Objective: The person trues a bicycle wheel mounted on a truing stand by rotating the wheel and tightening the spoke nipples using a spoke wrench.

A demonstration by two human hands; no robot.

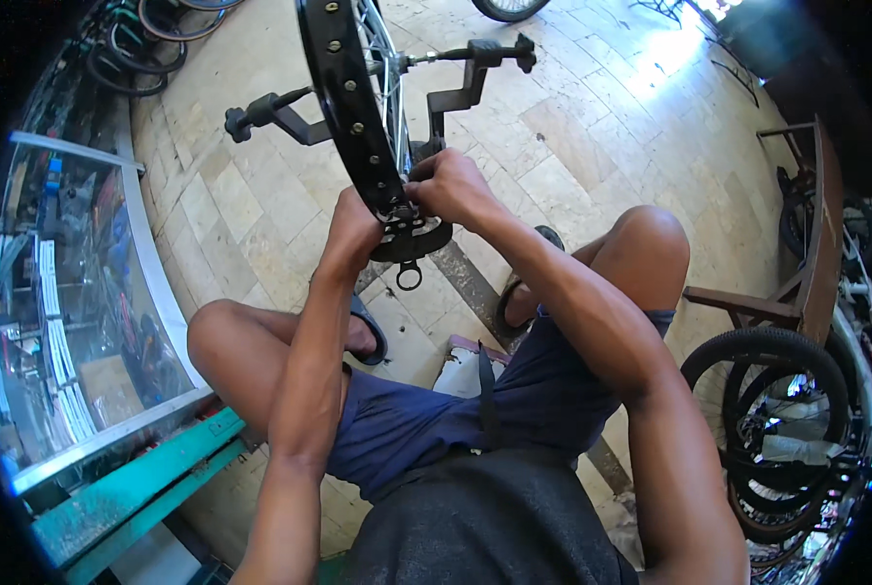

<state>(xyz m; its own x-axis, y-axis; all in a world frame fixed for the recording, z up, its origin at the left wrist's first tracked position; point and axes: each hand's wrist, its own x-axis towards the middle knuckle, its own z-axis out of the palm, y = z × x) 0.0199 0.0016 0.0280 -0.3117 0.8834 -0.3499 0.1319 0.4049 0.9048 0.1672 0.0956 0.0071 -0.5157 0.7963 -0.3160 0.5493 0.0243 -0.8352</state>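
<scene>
Mid-adjustment: black wheel rim [343,97] sits upright in the stand [451,93] btwn the knees. Left hand [353,232] wraps the rim's lower edge; right hand [448,185] pinches a small tool [409,239] at the spokes, prob. a spoke wrench. Next needs a steady rim and small turns.

Black bicycle rim [343,93] stands upright in a truing stand [455,88].

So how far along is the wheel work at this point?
Done: the black rim sits mounted in the truing stand, spokes in place. In hand: left hand and right hand both work at the rim's lower edge, fingers closed there. Left: cannot tell how much of the rim remains.
</scene>
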